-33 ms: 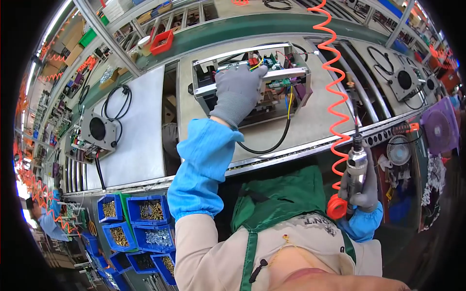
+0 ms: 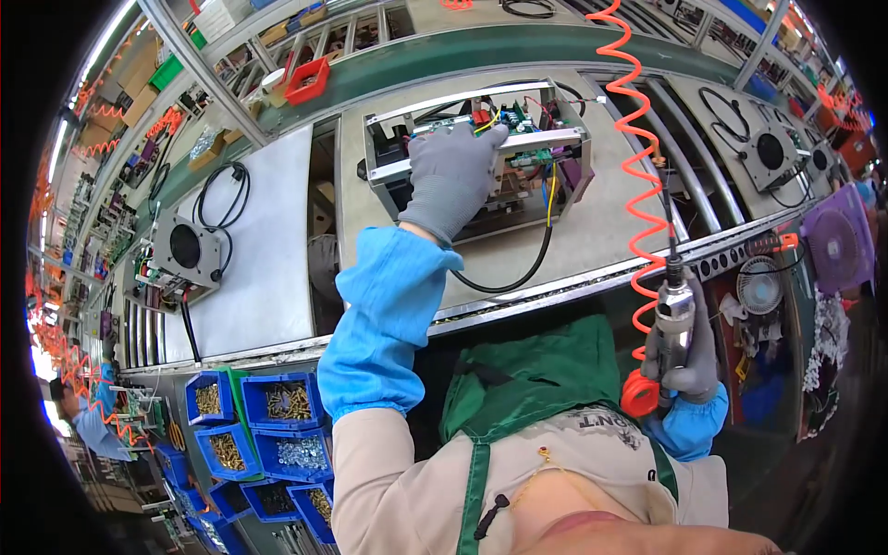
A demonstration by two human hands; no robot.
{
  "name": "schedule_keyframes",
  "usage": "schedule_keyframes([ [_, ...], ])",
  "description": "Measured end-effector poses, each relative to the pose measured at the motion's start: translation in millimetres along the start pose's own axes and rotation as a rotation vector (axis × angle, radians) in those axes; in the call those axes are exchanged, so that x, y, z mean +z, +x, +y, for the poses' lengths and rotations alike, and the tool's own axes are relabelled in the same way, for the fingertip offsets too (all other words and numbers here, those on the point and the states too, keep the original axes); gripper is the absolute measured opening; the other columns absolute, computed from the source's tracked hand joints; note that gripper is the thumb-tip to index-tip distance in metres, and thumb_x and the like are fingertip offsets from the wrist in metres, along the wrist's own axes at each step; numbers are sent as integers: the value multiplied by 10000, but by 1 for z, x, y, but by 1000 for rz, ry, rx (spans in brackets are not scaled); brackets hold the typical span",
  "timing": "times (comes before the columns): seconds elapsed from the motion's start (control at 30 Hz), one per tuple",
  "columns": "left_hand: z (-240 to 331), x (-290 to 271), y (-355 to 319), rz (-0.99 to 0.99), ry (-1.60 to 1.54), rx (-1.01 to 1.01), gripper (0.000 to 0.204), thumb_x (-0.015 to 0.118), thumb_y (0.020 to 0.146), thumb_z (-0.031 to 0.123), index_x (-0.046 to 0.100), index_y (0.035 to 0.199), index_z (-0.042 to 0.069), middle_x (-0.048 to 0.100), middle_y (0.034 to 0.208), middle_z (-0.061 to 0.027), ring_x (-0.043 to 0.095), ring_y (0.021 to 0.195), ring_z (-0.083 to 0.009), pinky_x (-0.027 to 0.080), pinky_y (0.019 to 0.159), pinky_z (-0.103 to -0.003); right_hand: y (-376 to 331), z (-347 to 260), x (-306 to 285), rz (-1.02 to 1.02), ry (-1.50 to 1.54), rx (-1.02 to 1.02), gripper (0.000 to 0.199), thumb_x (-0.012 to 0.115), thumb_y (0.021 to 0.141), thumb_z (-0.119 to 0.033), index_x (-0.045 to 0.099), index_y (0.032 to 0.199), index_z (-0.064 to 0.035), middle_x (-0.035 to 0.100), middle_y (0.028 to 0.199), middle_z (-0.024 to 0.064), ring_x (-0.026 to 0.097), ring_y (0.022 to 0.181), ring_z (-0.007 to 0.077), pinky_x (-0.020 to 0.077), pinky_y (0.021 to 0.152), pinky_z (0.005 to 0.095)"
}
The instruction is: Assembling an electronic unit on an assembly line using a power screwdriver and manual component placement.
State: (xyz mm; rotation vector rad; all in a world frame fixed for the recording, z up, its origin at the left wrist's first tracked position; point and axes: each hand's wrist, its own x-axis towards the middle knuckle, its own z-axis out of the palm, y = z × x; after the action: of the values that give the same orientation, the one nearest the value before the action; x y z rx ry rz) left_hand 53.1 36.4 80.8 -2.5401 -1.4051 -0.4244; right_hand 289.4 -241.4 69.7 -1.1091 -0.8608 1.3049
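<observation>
A: While the left hand [image 2: 455,176] lies flat, gloved fingers spread over the open metal chassis [image 2: 476,153], nothing is pinched there.

B: And the right hand [image 2: 683,356]?

A: Wrapped tight round a power screwdriver [image 2: 673,319], held upright near the body, well this side of the chassis and to its right. The chassis runs long left to right, so the left hand is far nearer.

B: That orange coiled hose [image 2: 638,157]?

A: Climbs from the driver past the chassis's right end.

B: Any packages?

A: Blue bins [image 2: 277,430] of screws sit well below-left of the chassis; a red tray [image 2: 310,81] lies beyond it, upper left.
</observation>
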Motion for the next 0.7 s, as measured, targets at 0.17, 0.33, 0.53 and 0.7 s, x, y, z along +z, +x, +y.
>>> schedule_keyframes([
  [0.17,-6,3,-2,87,-129,91,325,548,896,197,585,1212,264,603,957,-107,617,872,-313,473,758,-447,9,8,8,-63,-139,75,1120,676,534,35,163,1512,-152,549,966,62,576,769,134,484,656,281],
  [0.33,-29,14,-1,248,-305,325,370,572,833,59,609,1189,156,621,1027,-124,611,912,-339,506,793,-423,31,24,19,-109,-183,148,1143,682,509,35,160,1512,-130,539,1012,73,577,773,150,491,662,292],
  [0.53,-18,8,5,0,-296,195,467,564,794,24,580,1232,185,618,1037,-88,612,980,-273,523,792,-400,46,32,29,-164,-142,198,1174,687,491,43,144,1517,-135,538,1006,75,578,768,158,505,640,299],
  [0.7,-11,4,7,-46,-263,157,470,581,794,54,570,1243,192,619,1035,-79,611,992,-266,525,794,-400,50,35,26,-174,-136,221,1184,684,485,39,132,1518,-133,540,993,88,581,759,169,514,636,309],
])
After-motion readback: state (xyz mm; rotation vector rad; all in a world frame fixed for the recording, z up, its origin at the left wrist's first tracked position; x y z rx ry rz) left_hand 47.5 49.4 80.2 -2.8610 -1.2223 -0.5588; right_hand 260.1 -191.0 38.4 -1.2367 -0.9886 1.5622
